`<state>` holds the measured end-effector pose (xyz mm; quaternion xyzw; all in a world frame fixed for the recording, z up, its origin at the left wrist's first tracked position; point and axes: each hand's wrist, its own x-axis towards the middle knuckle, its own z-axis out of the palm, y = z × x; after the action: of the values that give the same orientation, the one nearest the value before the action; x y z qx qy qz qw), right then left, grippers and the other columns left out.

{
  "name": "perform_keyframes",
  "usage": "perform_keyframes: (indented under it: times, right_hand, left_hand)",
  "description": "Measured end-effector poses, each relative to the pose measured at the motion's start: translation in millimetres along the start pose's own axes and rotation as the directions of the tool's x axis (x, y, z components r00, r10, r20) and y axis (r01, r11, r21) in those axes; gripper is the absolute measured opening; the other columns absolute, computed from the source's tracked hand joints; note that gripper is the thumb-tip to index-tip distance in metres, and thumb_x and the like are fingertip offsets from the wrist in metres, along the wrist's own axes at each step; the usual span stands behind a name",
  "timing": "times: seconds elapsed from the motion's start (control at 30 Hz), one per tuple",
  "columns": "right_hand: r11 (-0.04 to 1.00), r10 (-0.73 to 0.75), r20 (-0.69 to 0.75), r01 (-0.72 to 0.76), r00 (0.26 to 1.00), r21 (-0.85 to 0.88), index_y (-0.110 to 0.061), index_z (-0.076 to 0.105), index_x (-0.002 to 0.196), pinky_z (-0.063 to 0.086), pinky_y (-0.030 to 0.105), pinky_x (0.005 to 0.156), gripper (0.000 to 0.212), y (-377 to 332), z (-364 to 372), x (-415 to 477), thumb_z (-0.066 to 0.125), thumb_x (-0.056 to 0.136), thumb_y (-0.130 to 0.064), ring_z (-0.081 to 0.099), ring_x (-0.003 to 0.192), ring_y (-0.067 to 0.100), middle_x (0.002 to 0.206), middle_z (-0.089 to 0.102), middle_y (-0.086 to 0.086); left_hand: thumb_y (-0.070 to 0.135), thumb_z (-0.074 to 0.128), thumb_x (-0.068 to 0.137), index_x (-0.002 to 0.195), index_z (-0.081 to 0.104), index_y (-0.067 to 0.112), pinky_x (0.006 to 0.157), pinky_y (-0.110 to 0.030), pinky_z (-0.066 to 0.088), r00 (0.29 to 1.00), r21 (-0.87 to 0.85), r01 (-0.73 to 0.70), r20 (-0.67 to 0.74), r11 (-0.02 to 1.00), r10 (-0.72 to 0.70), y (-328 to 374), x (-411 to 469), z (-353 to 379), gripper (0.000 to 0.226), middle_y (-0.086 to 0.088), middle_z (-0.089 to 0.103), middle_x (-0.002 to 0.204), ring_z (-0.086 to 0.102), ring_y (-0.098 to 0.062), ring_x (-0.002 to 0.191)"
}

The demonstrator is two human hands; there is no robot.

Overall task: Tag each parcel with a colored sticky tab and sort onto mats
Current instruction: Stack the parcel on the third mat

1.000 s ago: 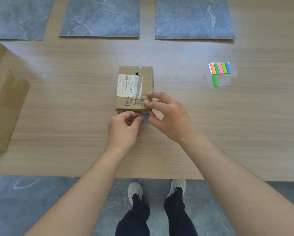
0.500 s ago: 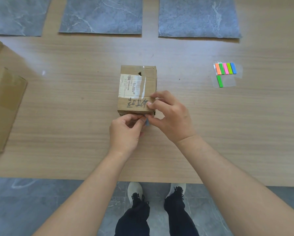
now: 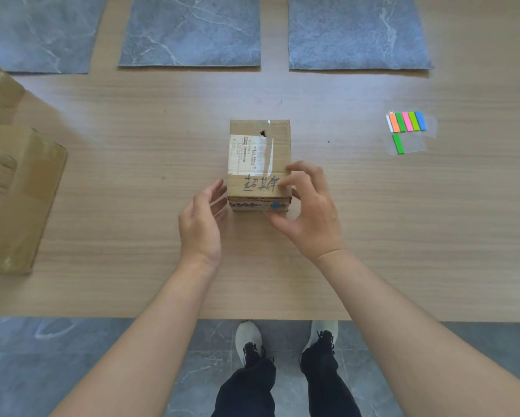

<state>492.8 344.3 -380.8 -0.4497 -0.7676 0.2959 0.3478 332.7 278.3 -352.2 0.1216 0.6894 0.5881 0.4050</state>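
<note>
The blue tab [image 3: 275, 205] sits on the near face of the mid-table parcel [image 3: 260, 158], right hand [image 3: 309, 215] clasping its near-right corner, left hand [image 3: 203, 224] slack-fingered just beside it; tagging looks done, so next probably comes a lift to a far mat [image 3: 189, 31].

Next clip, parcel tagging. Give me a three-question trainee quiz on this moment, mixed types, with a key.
1. True or false: the parcel stands on one of the mats.
2. The tab on the parcel's near face is: A green, B blue, C pink?
3. Fill in: the ___ hand touches the parcel's top.
Key: 1 false, it stands on the table, short of the mats; 2 B; 3 right.
</note>
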Motion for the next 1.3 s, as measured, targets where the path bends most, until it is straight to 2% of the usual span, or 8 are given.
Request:
perform_keyframes:
  times: [0.1,0.2,0.37,0.6,0.8,1.0,1.13,1.3]
  right_hand:
    - [0.783,0.482,0.039,-0.451,0.875,0.428,-0.027,0.051,0.137,0.056,0.03,0.094,0.054,-22.2,-7.5,1.3,0.076,0.09,-0.034,0.06,0.118,0.008,0.136,0.054,-0.01]
    - [0.646,0.578,0.159,-0.568,0.8,0.51,-0.024,0.068,0.122,0.052,0.024,0.089,0.024,-48.7,-14.9,10.7,0.053,0.104,-0.029,0.067,0.104,0.001,0.109,0.075,-0.014]
    - [0.652,0.584,0.119,-0.551,0.803,0.521,-0.027,0.072,0.107,0.048,0.012,0.073,0.026,-93.1,-40.8,31.9,0.046,0.105,-0.026,0.067,0.088,-0.006,0.093,0.075,-0.019]
    - [0.697,0.53,0.027,-0.454,0.847,0.555,-0.026,0.071,0.116,0.053,0.027,0.085,0.029,-144.3,-76.2,69.6,0.045,0.104,-0.029,0.07,0.1,0.009,0.106,0.076,-0.008]
    - [0.723,0.466,-0.028,-0.362,0.885,0.588,-0.024,0.072,0.112,0.051,0.024,0.079,0.03,-167.8,-111.5,102.1,0.043,0.104,-0.027,0.069,0.094,0.008,0.1,0.076,-0.008]
    - [0.691,0.497,-0.054,-0.357,0.866,0.629,-0.021,0.068,0.117,0.048,0.017,0.074,0.028,-154.8,-144.4,130.9,0.047,0.103,-0.033,0.068,0.096,0.009,0.101,0.075,-0.009]
    - [0.67,0.51,-0.041,-0.367,0.859,0.645,-0.016,0.066,0.117,0.046,0.009,0.064,0.027,-126.2,-167.7,154.9,0.047,0.104,-0.029,0.065,0.086,0.003,0.1,0.073,-0.008]
    - [0.659,0.538,-0.03,-0.398,0.842,0.638,-0.019,0.066,0.12,0.048,0.022,0.076,0.034,-75.0,-192.4,190.8,0.047,0.098,-0.036,0.066,0.098,0.011,0.113,0.074,-0.001]
  left_hand:
    - [0.031,0.026,0.106,0.127,0.067,0.015,0.09,-0.026,0.052,0.993,0.008,0.05,0.103,0.999,-0.051,14.6,-5.4,7.8,0.049,0.007,0.074,0.112,0.068,-0.013,0.106]
    - [0.034,0.024,0.106,0.13,0.065,0.017,0.092,-0.027,0.05,0.981,-0.001,0.113,0.156,0.994,-0.111,31.9,-18.0,14.6,0.05,0.011,0.072,0.109,0.066,-0.013,0.104]
    - [0.033,0.03,0.105,0.114,0.069,0.026,0.081,-0.022,0.049,0.978,-0.025,0.083,0.194,0.996,-0.077,79.1,-36.4,19.9,0.04,0.019,0.075,0.087,0.065,-0.009,0.093]
    - [0.032,0.029,0.104,0.099,0.071,0.033,0.082,-0.023,0.046,0.96,0.008,-0.091,0.266,0.996,0.085,160.2,-51.8,27.3,0.043,0.022,0.074,0.092,0.065,-0.007,0.094]
    - [0.033,0.029,0.105,0.095,0.072,0.034,0.088,-0.025,0.046,0.923,0.008,-0.198,0.339,0.98,0.184,210.8,-56.2,45.3,0.044,0.027,0.073,0.088,0.063,-0.007,0.098]
    - [0.037,0.027,0.104,0.107,0.072,0.032,0.098,-0.028,0.044,0.897,0.03,-0.232,0.394,0.972,0.202,231.6,-47.4,87.1,0.045,0.016,0.071,0.109,0.062,-0.013,0.112]
    - [0.036,0.031,0.104,0.094,0.073,0.034,0.098,-0.031,0.044,0.885,0.049,-0.22,0.431,0.974,0.179,237.5,-36.8,130.7,0.043,0.019,0.075,0.091,0.064,-0.011,0.098]
    - [0.035,0.033,0.104,0.093,0.07,0.034,0.097,-0.033,0.044,0.871,0.078,-0.2,0.471,0.977,0.141,234.8,-15.7,197.0,0.039,0.018,0.072,0.071,0.061,-0.012,0.091]
